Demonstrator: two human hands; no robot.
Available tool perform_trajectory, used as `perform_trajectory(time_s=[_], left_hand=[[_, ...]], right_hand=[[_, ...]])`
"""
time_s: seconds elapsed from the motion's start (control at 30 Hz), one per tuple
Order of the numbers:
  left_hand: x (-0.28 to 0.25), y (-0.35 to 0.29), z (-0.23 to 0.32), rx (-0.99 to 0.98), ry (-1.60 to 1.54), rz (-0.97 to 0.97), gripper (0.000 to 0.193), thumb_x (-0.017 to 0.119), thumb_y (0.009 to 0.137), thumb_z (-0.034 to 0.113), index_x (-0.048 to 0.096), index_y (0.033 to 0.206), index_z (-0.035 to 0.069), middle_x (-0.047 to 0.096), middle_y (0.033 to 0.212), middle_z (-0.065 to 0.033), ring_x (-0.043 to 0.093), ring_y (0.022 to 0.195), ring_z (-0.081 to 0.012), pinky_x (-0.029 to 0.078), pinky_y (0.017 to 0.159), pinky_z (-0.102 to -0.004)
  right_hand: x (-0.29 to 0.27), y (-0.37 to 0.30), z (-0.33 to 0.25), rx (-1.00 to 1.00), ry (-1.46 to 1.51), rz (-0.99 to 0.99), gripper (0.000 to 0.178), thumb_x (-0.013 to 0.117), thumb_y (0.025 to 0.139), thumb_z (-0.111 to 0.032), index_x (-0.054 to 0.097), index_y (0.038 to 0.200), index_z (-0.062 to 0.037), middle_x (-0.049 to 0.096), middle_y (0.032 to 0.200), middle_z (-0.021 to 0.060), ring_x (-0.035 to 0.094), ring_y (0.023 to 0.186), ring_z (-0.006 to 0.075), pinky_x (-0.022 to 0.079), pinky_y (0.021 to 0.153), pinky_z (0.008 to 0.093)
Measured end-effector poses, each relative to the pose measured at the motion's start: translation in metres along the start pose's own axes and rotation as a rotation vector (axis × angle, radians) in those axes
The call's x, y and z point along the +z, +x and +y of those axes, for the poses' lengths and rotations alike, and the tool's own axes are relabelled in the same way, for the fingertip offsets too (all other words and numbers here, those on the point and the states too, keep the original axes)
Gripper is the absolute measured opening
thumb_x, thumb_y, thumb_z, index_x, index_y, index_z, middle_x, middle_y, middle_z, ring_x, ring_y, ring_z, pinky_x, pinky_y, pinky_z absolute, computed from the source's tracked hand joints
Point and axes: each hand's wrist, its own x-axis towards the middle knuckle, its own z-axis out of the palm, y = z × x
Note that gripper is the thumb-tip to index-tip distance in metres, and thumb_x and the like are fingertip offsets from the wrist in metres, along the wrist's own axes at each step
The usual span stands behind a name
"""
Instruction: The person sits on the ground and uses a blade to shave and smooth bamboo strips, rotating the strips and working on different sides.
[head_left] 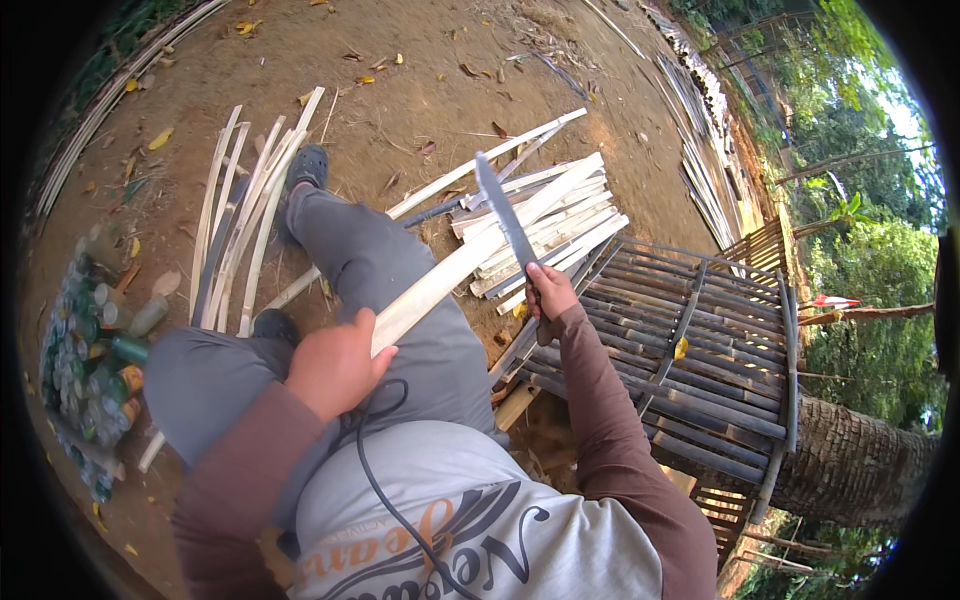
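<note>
My left hand (338, 366) is closed around the near end of a long, pale split-bamboo strip (432, 290). The strip slants away over my right thigh toward the upper right, its far end above a stack of similar strips (592, 238). In my right hand (552, 294) is the handle of a machete (508, 215). Its long blade points up and forward, crossing the strip in this view; whether the two touch I cannot tell. A thin dark cord (372, 455) hangs down over my shirt.
More strips (262, 190) lie by my left foot. A heap of bottles (100, 350) is at the far left. At my right stands a dark bamboo-slat bench (690, 350), with a tree trunk (860, 470) beyond it. Long poles (705, 170) lie farther off on bare earth.
</note>
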Motion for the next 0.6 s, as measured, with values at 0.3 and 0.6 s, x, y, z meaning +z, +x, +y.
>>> perform_trajectory(time_s=[0.3, 0.6], left_hand=[[0.001, -0.001, 0.001, -0.003, 0.018, -0.010, 0.041, 0.071, 0.098, 0.042, 0.054, 0.102, 0.005, 0.065, 0.068, -0.0168, 0.067, 0.060, -0.0376, 0.054, 0.055, -0.0482], [0.003, 0.000, -0.001, 0.028, 0.001, 0.017, 0.040, 0.069, 0.098, 0.042, 0.055, 0.103, 0.006, 0.067, 0.068, -0.0142, 0.068, 0.059, -0.0361, 0.054, 0.053, -0.0485]], right_hand=[[-0.003, 0.003, -0.011, -0.003, -0.141, -0.034, 0.042, 0.060, 0.110, -0.041, 0.056, 0.086, -0.0073, 0.052, 0.060, 0.0012, 0.046, 0.042, 0.0118, 0.038, 0.041, 0.0303], [-0.005, 0.009, -0.010, -0.069, -0.099, 0.014, 0.043, 0.060, 0.110, -0.040, 0.056, 0.081, -0.0073, 0.048, 0.058, -0.0016, 0.042, 0.041, 0.0089, 0.033, 0.038, 0.0281]])
